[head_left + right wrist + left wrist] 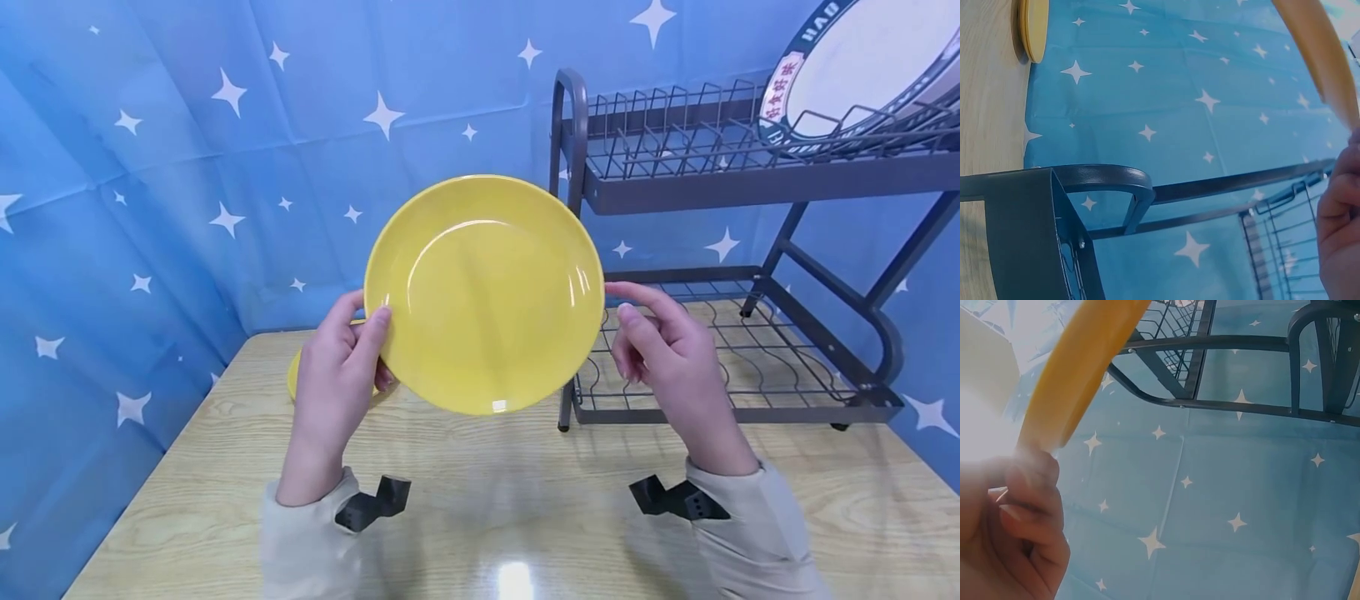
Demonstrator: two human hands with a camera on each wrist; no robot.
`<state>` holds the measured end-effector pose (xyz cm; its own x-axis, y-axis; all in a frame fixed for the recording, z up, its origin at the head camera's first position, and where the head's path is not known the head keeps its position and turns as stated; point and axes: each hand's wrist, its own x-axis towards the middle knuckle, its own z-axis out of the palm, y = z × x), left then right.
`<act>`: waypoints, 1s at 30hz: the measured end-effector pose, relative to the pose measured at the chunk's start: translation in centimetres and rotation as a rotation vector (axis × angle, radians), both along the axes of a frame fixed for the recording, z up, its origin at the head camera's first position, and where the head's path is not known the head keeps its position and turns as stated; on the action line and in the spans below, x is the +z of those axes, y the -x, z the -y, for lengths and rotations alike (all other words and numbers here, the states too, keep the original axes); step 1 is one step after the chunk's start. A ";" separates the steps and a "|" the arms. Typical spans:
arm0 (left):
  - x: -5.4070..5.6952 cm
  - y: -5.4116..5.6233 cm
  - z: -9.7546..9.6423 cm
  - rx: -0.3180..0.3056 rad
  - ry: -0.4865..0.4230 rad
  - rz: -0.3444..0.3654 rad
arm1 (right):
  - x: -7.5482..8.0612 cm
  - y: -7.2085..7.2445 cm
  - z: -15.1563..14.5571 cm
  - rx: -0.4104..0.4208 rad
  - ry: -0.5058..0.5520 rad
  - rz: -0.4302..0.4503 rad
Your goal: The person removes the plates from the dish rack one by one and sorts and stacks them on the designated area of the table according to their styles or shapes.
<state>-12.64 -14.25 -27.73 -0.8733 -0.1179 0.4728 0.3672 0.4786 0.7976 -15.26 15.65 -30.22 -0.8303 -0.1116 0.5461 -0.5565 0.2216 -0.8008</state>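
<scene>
A round glossy yellow plate [483, 292] is held up above the table, its face toward the head camera. My left hand [337, 375] pinches its left rim, thumb on the front face and fingers behind. On the opposite side, my right hand [667, 350] touches the right rim with an extended index fingertip; its thumb stands apart from the plate and the other fingers are bent. In the left wrist view the plate [1079, 375] appears edge-on above the fingers. Partly hidden behind my left hand, more yellow plates [1036, 28] lie on the table.
A dark two-tier metal dish rack [772, 179] stands on the right of the wooden table [465, 500]. Its upper tier carries a large white plate [870, 67] with a patterned rim, leaning in the wires. A blue curtain [300, 125] with white stars hangs behind.
</scene>
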 end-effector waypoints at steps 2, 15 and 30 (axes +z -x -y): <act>0.0 0.0 0.3 0.018 -0.016 -0.007 | 0.1 0.0 0.0 -0.004 -0.002 0.000; 0.1 0.2 1.8 0.098 -0.111 -0.002 | 0.9 -0.6 -0.4 -0.076 0.058 -0.016; 0.4 0.1 3.0 0.205 -0.160 0.024 | 1.4 -1.0 -0.6 -0.207 0.125 -0.121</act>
<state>-12.78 -17.26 -27.34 -0.8339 -0.3654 0.4137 0.2557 0.4085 0.8762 -14.30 16.28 -28.85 -0.7565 0.1284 0.6413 -0.6026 0.2441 -0.7598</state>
